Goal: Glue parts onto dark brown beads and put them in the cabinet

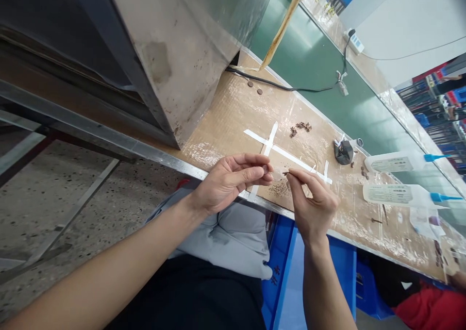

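Note:
My left hand is closed in a pinch on a small clear disc-like part above the near edge of the workbench. My right hand is also pinched, holding a tiny brown piece right against that part. Below the hands a scatter of tiny brown pieces lies on the brown surface, beside white tape strips forming a cross.
A large metal housing stands at the left on the bench. Two white dispensing bottles with blue tips lie at the right, near a black object. A black cable crosses the bench. A blue bin sits under the edge.

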`<state>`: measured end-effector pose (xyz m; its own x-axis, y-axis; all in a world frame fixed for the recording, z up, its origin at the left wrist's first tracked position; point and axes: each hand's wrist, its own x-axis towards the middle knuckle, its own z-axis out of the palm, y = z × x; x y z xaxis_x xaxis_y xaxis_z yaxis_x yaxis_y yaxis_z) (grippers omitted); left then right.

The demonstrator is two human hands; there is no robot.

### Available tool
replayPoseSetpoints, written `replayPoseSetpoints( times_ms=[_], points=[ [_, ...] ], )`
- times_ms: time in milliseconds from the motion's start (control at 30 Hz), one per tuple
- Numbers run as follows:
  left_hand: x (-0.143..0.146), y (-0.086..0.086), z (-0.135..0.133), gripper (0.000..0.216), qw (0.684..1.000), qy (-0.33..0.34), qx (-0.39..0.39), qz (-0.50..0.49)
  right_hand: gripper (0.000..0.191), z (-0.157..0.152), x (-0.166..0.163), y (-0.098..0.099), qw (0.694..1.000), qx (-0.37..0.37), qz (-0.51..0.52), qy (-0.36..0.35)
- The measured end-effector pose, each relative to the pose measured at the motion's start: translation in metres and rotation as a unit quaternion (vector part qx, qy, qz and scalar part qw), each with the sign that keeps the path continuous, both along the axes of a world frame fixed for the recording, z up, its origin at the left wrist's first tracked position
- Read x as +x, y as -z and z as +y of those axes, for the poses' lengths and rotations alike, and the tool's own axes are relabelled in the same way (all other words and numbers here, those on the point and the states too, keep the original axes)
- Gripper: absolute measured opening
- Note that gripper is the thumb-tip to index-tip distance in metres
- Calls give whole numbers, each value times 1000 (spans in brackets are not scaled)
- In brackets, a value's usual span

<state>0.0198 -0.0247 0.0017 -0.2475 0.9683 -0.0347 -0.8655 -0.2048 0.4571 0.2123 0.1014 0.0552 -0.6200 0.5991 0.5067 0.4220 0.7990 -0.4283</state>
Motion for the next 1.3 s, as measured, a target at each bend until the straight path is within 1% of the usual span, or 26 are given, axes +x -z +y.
replayPoseSetpoints(
  times_ms=[267,600,800,1033,1300],
  points=[
    [0,1,1,22,1000,-1,-2,0,12,3,0,-1,1000,4,20,17],
    [0,1,2,20,1000,-3,-4,24,18,10,1,-1,999,6,-10,-41],
    [0,0,2,19,1000,-3,1,22,15,13,-1,-2,1000,21,14,-14],
    [0,1,2,15,1000,-4,6,23,20,18,-5,1,999,27,-3,-35],
    [0,1,1,20,1000,4,-5,9,20,18,-4,4,998,37,-4,-46]
  ],
)
